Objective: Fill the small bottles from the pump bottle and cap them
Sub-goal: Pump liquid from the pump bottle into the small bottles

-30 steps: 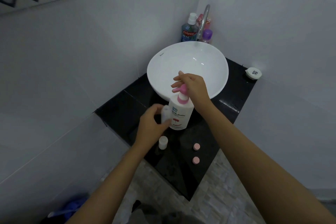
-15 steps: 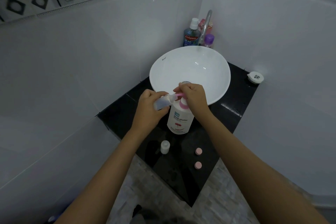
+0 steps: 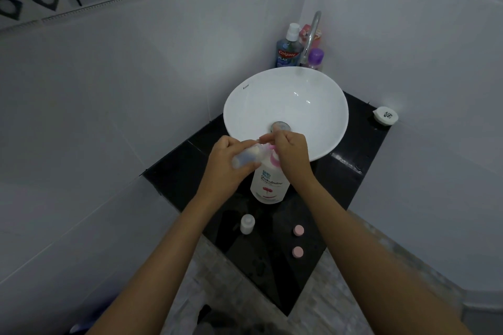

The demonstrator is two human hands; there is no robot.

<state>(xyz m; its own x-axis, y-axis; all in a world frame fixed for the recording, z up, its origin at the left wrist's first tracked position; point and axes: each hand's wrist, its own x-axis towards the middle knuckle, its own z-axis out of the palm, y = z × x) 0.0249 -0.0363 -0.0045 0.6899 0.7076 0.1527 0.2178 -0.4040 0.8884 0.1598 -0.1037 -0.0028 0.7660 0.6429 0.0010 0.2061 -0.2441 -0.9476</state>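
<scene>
Gripping a small bottle (image 3: 246, 156), left hand (image 3: 227, 168) meets pump bottle (image 3: 269, 182); right hand (image 3: 292, 155) presses.

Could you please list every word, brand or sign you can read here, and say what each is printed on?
"Shokubutsu": pump bottle; the small print above it is too blurred to read.
"Colgate" and "PLAX": blue bottle behind the sink.
Small dark mark on the sink rim: too small to read.
Black sign on the white round container: not legible.

A white basin (image 3: 285, 106) sits on a black counter (image 3: 351, 171), under a chrome tap (image 3: 311, 35). A blue mouthwash bottle (image 3: 289, 49) and purple-capped bottle (image 3: 315, 58) stand behind it
</scene>
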